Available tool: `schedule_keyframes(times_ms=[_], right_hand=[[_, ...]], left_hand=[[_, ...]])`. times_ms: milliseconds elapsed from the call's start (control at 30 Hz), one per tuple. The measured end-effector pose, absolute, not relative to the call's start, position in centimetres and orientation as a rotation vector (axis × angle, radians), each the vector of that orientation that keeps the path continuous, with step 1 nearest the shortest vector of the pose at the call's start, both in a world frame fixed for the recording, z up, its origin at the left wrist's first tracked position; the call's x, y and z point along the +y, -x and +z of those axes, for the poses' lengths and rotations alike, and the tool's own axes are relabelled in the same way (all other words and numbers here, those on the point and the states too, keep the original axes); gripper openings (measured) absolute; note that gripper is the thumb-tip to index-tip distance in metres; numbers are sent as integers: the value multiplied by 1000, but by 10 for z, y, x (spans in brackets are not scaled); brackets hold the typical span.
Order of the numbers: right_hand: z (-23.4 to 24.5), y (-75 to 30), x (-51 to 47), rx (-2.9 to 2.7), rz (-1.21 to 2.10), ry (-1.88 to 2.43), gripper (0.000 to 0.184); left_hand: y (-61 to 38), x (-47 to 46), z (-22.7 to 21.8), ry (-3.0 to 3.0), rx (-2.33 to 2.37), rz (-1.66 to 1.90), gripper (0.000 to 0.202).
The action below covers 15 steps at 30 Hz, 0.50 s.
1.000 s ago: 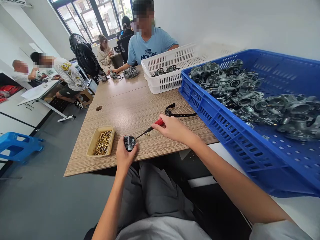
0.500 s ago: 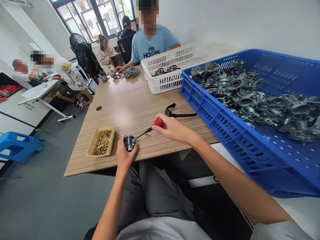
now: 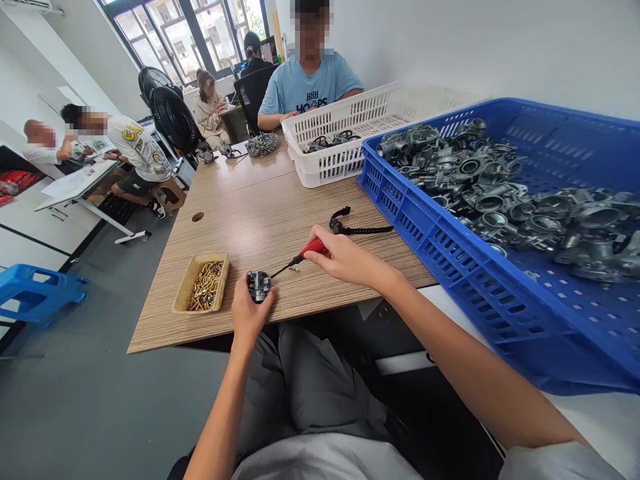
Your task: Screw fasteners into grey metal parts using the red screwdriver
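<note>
Near the table's front edge, my left hand (image 3: pixel 251 310) is closed around a grey metal carburetor body (image 3: pixel 259 285), its thumb on the right side. My right hand (image 3: pixel 337 255) grips the red handle of a screwdriver (image 3: pixel 296 261). The dark shaft slants down to the left, and its tip meets the right side of the carburetor body; the exact contact spot is too small to make out. A small brass piece (image 3: pixel 295 269) lies on the table just below the screwdriver. Left of my left hand stands a cream tray (image 3: pixel 179 293) full of small brass parts (image 3: pixel 205 285).
A blue crate (image 3: pixel 430 233) heaped with carburetor bodies (image 3: pixel 493 193) stands at the right, beside a white basket (image 3: pixel 320 170). A black wristwatch (image 3: pixel 340 227) lies on the wooden table (image 3: pixel 240 220). Across it sits a person in a blue shirt (image 3: pixel 310 87), near a metal parts pile (image 3: pixel 262 145).
My hands, the carburetor body and the screwdriver keep nearly the same position. Across the table, the person in blue has drawn an arm back from near the pile of metal parts.
</note>
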State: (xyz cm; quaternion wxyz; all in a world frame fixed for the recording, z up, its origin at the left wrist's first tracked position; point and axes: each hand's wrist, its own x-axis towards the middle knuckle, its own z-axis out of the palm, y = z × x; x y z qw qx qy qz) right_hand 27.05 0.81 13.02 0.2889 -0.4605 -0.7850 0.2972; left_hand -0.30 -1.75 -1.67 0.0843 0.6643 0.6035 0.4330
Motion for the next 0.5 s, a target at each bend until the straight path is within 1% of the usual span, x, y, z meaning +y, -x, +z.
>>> schedule_keyframes(times_ms=[167,500], right_hand=[[127,-269,9,-2107,656,1354,17],[130,-269,7,-2151,582,1451,19]], left_hand=[[3,-18,-15,-2000,1796,1292,62],[3,-18,-16,-1986,1796,1310,62]])
